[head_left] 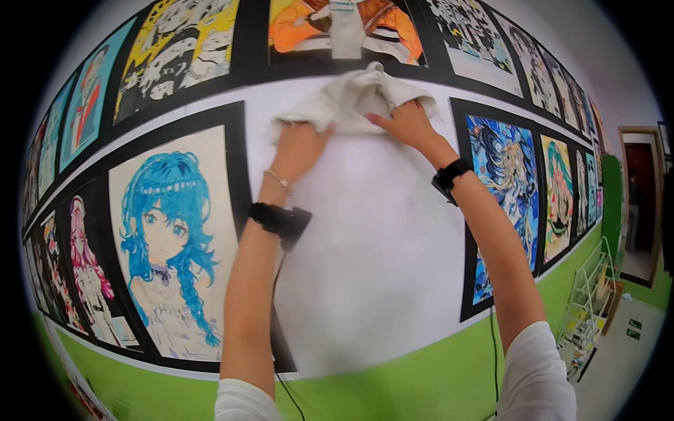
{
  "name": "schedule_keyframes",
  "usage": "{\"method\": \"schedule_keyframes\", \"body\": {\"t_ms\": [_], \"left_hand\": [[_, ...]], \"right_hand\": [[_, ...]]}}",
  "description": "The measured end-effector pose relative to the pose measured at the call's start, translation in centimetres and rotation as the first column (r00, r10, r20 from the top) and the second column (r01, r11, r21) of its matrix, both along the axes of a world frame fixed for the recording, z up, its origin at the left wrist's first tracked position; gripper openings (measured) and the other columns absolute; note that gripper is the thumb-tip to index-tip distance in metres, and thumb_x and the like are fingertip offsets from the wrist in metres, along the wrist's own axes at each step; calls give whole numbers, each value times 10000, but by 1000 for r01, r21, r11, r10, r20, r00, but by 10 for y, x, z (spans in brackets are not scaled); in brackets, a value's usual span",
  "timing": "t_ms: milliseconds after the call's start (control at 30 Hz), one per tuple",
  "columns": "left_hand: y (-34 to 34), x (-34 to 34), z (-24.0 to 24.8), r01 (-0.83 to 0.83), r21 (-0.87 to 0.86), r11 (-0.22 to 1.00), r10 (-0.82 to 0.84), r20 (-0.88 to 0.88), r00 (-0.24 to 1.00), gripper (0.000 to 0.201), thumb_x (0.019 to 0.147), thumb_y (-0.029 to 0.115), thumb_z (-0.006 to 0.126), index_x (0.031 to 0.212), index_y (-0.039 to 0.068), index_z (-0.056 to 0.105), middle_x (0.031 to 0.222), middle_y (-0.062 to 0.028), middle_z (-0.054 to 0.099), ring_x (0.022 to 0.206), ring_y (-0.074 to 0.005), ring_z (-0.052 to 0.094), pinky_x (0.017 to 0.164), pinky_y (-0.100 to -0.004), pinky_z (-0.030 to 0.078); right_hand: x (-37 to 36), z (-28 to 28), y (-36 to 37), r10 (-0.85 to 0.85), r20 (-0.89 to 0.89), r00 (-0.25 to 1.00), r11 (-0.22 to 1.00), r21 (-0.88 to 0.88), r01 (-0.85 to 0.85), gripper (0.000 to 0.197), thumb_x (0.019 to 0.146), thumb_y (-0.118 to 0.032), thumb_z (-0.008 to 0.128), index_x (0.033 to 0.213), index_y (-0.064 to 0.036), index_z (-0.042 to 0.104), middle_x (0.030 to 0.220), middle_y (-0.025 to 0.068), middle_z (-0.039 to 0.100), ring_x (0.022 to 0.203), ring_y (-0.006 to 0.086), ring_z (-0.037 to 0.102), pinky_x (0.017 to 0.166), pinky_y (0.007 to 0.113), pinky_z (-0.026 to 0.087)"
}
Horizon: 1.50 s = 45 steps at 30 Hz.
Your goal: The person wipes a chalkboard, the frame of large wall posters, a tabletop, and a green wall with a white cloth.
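Both my arms reach up to a white cloth point(344, 95), which is bunched and folded near the top of a bare white wall panel point(372, 238). My left hand point(303, 146) grips the cloth's lower left part, its fingers mostly hidden under the fabric. My right hand point(411, 126) holds the right part, with the thumb showing and pointing left and the other fingers tucked into the folds. The cloth's upper edge overlaps the black border below an orange-jacket picture point(390, 31).
Black-framed drawings line the wall, including a blue-haired figure picture point(172, 238) on the left and a blue picture point(502, 203) on the right. The lower wall point(393, 389) is green. A white wire rack point(588, 302) stands at right, near a doorway point(639, 203).
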<state>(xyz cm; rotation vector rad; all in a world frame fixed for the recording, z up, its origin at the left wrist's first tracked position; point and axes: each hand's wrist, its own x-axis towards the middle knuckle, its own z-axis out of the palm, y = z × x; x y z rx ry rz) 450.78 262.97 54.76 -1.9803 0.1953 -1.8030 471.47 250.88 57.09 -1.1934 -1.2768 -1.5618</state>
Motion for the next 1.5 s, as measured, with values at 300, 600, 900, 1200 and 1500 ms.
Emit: {"method": "schedule_keyframes", "body": {"t_ms": [300, 600, 900, 1200, 1500], "left_hand": [[5, 5, 22, -412, 3, 911, 411, 91, 907, 394, 825, 331, 504, 675, -9, 637, 730, -204, 616, 793, -348, 570, 750, -439, 412], [-32, -37, -4, -686, 53, 726, 661, -331, 674, 304, 791, 210, 444, 682, 3, 638, 714, -209, 621, 698, -353, 619, 689, -435, 483], [-29, -39, -63, -800, -310, 513, 253, -837, 486, 391, 830, 307, 432, 570, 49, 569, 506, -79, 580, 481, -121, 578, 460, -247, 408], [-46, -12, -208, -872, -124, 473, 503, -774, 384, 271, 768, 252, 501, 914, 94, 666, 911, -140, 653, 862, -284, 622, 758, -363, 487], [-62, -11, -313, -943, -60, 328, 476, -851, 220, 199, 772, 221, 558, 905, 137, 680, 908, -50, 666, 836, -233, 639, 602, -437, 496]], "right_hand": [[4, 6, -1, 127, -76, 989, 990, -53, -132, 490, 659, -402, 659, 884, 30, 607, 815, 161, 628, 782, 295, 600, 708, 366, 460], [-63, -37, -43, 375, -449, 811, 701, -435, -565, 555, 644, -215, 673, 1096, 64, 510, 972, 140, 590, 854, 208, 546, 765, 285, 435], [-23, -132, -12, 473, -653, 592, 358, -471, -806, 386, 636, -340, 699, 773, 9, 608, 673, 28, 558, 613, 93, 503, 557, 233, 398], [-20, -270, -22, 293, -804, 518, 265, -452, -852, 546, 601, -321, 733, 975, 10, 512, 810, 87, 576, 729, 170, 545, 633, 298, 452], [-74, -342, -51, -231, -695, 681, 573, -663, -482, 637, 552, -376, 734, 1006, 31, 552, 919, 206, 623, 862, 322, 606, 724, 380, 480]]}}
